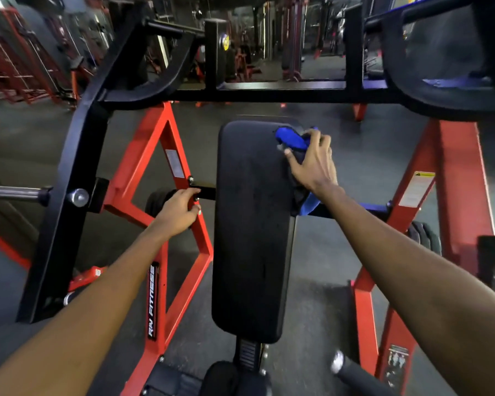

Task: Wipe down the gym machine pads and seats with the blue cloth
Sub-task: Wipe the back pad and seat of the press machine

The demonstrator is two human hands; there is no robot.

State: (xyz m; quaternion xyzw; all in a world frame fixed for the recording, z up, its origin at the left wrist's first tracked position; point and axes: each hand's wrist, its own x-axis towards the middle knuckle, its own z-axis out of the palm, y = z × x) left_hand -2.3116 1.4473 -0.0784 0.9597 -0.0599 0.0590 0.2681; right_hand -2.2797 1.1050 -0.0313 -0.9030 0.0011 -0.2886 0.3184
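Observation:
A long black pad runs away from me down the middle of a red and black gym machine. The blue cloth lies bunched on the pad's far right corner, with a strip hanging off the right edge lower down. My right hand presses on the cloth with spread fingers, the thumb on the pad. My left hand grips a red frame bar just left of the pad, fingers curled round its edge.
A black lever frame with a chrome peg stands at the left. A black crossbar spans the far side. Red frame legs rise at the right. A black handle sticks out at the bottom right. More gym machines fill the background.

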